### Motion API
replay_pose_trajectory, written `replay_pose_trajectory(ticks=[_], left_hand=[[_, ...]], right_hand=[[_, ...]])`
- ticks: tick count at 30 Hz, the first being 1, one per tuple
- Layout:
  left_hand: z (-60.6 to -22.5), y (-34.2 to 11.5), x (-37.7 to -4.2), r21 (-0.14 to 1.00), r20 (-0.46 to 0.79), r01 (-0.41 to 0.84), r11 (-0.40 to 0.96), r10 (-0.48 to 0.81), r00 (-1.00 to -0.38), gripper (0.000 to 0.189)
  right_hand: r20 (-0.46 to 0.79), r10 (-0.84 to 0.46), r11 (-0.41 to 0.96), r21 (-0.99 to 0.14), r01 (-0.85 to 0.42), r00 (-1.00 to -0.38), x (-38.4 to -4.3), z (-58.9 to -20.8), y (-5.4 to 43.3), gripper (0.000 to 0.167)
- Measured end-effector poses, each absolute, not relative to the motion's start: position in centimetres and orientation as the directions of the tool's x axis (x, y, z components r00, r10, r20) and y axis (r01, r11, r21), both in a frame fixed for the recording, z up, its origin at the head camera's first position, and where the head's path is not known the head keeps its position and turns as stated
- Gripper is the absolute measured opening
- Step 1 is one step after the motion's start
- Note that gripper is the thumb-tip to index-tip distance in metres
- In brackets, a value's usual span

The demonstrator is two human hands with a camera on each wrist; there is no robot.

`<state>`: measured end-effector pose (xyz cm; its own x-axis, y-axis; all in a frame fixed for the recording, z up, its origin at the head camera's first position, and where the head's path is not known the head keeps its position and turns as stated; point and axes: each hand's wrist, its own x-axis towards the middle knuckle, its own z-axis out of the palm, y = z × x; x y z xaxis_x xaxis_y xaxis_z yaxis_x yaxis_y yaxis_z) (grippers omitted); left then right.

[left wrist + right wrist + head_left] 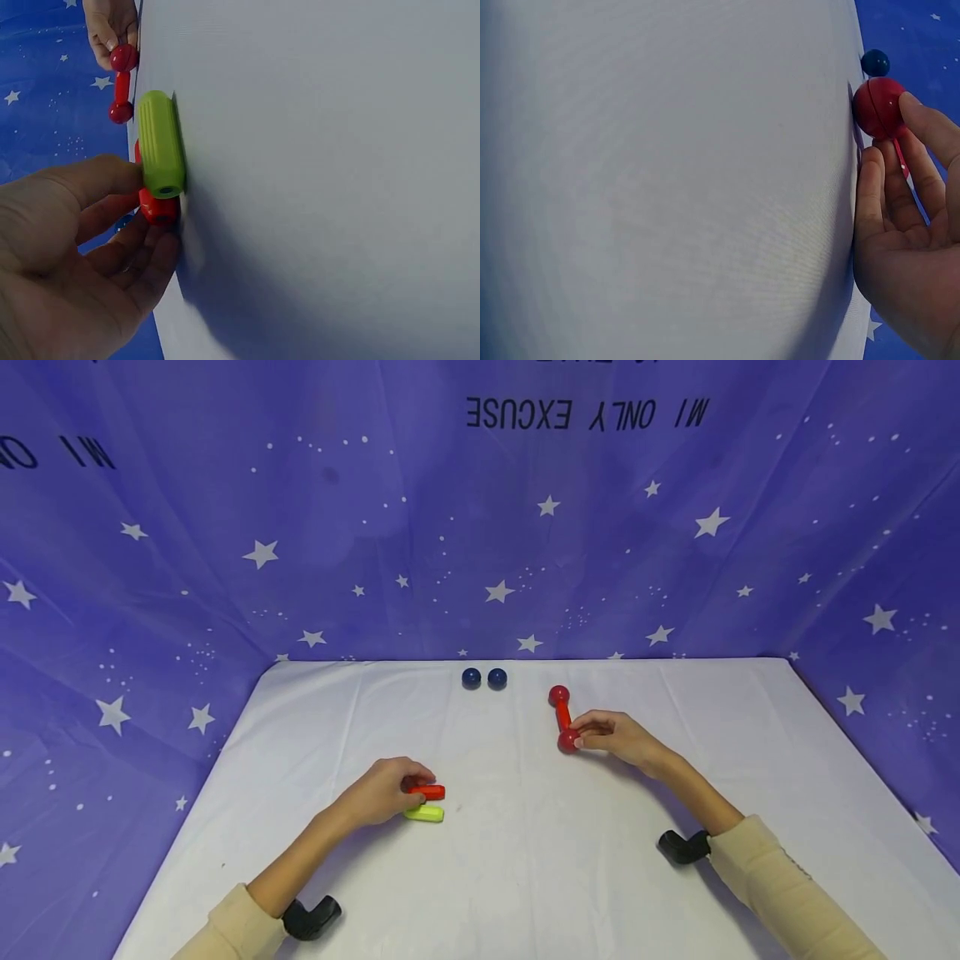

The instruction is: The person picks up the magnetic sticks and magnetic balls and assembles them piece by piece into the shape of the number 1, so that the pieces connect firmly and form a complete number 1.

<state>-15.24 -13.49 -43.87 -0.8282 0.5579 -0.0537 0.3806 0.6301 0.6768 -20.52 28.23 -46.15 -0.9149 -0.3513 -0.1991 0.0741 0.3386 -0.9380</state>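
Purple-blue fabric (465,468) printed with white stars and dark lettering hangs behind and beside a surface (525,877) covered in white cloth. At the left, the left hand (384,791) has its grip closed on the left end of a short red ridged stick (432,792), thumb on the near side. A matching yellow-green ridged stick (428,813) lies just nearer, roughly parallel. Farther right, the right hand (621,740) pinches a glossy red ball (567,742) between thumb and fingers; a red rod (563,717) runs from it to a second glossy red ball (558,695) on the far side. Two glossy dark blue balls (471,678) sit side by side near the far edge, left of the red pieces.
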Motion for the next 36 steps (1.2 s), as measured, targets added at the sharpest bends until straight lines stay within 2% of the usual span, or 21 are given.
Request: replay_pose_trajectory(ticks=[6,12,24,28,36], left_hand=[[-43.4,-13.0,-15.5,0.628,-0.08,0.401,0.666,0.569,-0.819,0.022],[-43.1,-11.9,-15.4,0.629,-0.046,0.375,0.681,0.514,-0.857,0.024],[-43.1,-7.5,-15.7,0.808,-0.025,0.282,0.518,0.508,-0.861,0.028],[-43.4,-5.3,-15.7,0.862,-0.07,0.197,0.467,0.496,-0.866,0.028],[-44.5,-0.7,-15.9,0.939,-0.215,-0.066,0.338,0.426,-0.879,0.026]], right_hand=[[-0.196,-0.351,0.337,-0.939,0.072,-0.915,-20.6,-46.3,28.3,0.037],[-0.203,-0.352,0.351,-0.934,0.072,-0.914,-20.7,-46.4,28.2,0.036],[-0.21,-0.345,0.337,-0.937,0.088,-0.915,-20.7,-46.4,28.3,0.037],[-0.213,-0.341,0.334,-0.938,0.094,-0.916,-20.7,-46.4,28.3,0.038],[-0.219,-0.339,0.353,-0.931,0.092,-0.915,-20.8,-46.5,28.3,0.037]])
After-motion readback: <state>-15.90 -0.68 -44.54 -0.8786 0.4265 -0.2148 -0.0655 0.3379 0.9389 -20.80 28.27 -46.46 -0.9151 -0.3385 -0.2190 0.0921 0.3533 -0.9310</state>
